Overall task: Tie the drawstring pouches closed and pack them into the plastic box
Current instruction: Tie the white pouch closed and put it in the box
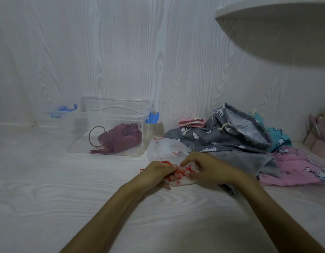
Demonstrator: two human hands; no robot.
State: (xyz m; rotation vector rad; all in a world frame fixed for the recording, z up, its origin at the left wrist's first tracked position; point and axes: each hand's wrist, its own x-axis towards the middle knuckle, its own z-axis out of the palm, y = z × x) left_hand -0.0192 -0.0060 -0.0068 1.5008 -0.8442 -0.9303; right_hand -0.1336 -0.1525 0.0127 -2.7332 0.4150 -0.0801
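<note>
A white pouch (165, 149) with a small red print lies on the table just in front of me. Its mouth end is bunched between my hands, and a red drawstring (185, 171) runs across it. My left hand (159, 171) grips the bunched mouth and the cord. My right hand (206, 168) pinches the cord from the other side. To the left, further back, stands the open clear plastic box (85, 134) with blue latches. A dark red pouch (121, 138) lies inside it.
A heap of pouches lies to the right: a grey cloud-print one (221, 136), a small pink one (191, 122), teal ones (278, 136) and a pink one (300, 167). The box lid (63, 111) leans behind the box. A shelf (276, 28) overhangs at top right.
</note>
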